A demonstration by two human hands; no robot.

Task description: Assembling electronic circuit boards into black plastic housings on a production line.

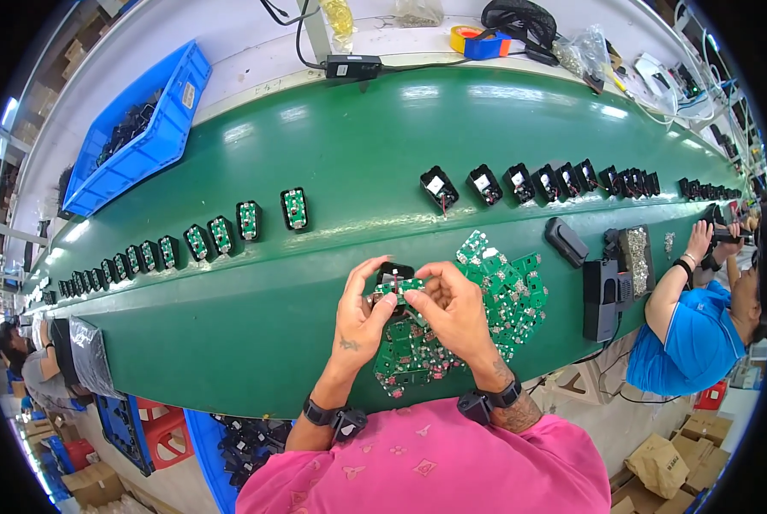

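In front of my chest, my left hand is closed round a small black plastic housing, its thumb at the lower edge of a green circuit board. My right hand pinches the board's right end between thumb and bent fingers. The board lies tilted over the near part of the housing, and a short red wire with a white connector shows above it. My fingers hide the housing's sides. Beneath and right of my hands spreads a loose pile of green circuit boards.
Black housings with boards line the green bench's left; housings with white parts and wires line its right. A blue bin stands far left. At right are a black device, a dark case and a co-worker in blue.
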